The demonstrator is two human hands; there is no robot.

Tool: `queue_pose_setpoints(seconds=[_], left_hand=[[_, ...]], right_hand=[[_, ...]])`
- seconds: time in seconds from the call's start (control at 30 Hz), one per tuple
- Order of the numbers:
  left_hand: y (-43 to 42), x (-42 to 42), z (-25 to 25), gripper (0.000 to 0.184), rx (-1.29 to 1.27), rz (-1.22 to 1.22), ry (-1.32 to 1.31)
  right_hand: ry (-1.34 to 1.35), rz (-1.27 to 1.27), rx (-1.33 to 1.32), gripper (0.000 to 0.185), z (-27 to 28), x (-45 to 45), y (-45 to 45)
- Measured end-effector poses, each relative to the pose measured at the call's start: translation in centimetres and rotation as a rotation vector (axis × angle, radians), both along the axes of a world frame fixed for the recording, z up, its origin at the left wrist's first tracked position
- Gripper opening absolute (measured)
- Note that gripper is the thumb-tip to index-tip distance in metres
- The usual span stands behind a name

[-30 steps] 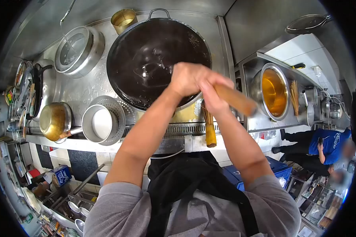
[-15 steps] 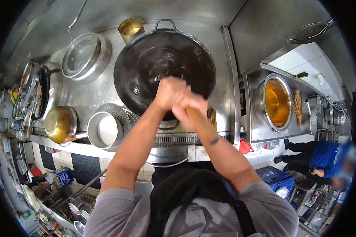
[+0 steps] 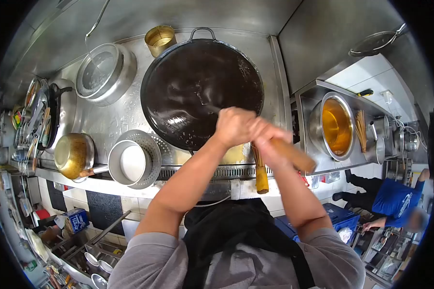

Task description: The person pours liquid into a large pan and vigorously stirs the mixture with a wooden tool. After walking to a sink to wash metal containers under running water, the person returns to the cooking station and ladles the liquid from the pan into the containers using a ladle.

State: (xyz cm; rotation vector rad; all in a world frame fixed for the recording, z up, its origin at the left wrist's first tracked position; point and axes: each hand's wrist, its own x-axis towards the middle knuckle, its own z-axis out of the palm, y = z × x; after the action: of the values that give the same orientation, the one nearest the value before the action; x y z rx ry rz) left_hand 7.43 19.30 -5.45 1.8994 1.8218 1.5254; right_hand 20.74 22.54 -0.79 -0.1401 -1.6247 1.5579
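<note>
Both of my hands are wrapped round a thick wooden-handled tool (image 3: 294,155), my left hand (image 3: 234,126) farther along it and my right hand (image 3: 269,137) nearer its butt end. The tool's working end is hidden by my hands and the dark liquid. Below and beyond my hands sits a big two-handled wok (image 3: 152,115), with dark, glossy liquid (image 3: 197,82) rippling in it. Just under my right hand, a bamboo wok brush (image 3: 261,180) lies over the stove's front edge.
Left of the wok are a white-lined saucepan (image 3: 131,162) on a perforated strainer (image 3: 154,151), a brass-coloured pot (image 3: 72,155) and a metal basin (image 3: 120,82). A tin (image 3: 160,38) stands behind. Amber liquid fills a bowl (image 3: 340,127) at right. A person in blue (image 3: 393,197) is beyond.
Both hands have swung right and towards me with the wooden handle, from over the wok's middle to its near right rim. The wok brush's handle now shows. The person in blue has shifted an arm.
</note>
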Motion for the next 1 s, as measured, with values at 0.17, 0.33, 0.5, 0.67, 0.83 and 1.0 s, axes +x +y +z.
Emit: queue_pose_setpoints(seconds=[0.17, 0.33, 0.5, 0.67, 0.83, 1.0], left_hand=[[1.7, -5.9, -0.8, 0.012, -0.239, 0.033, 0.253], [-0.4, -1.1, -1.0, 0.030, 0.100, -0.031, 0.051], [2.2, -4.2, 0.9, 0.008, 0.147, -0.074, 0.114], [-0.5, -2.0, -0.9, 0.021, 0.069, 0.004, 0.140], [4.3, -3.3, 0.4, 0.026, 0.245, -0.090, 0.049], [-2.4, -2.2, 0.2, 0.034, 0.091, -0.067, 0.110]], right_hand=[[-0.161, -0.150, 0.236, 0.019, 1.8, -6.1, -1.0], [0.069, 0.025, 0.040, 0.022, -2.5, -0.3, -0.6], [-0.187, -0.140, 0.066, 0.017, 1.5, -5.1, 0.0], [-0.043, -0.032, 0.076, 0.023, -2.6, -0.4, -0.4], [-0.187, -0.139, -0.139, 0.018, 0.1, -3.6, 1.5], [-0.082, -0.024, 0.164, 0.021, -2.9, -0.6, -2.1]])
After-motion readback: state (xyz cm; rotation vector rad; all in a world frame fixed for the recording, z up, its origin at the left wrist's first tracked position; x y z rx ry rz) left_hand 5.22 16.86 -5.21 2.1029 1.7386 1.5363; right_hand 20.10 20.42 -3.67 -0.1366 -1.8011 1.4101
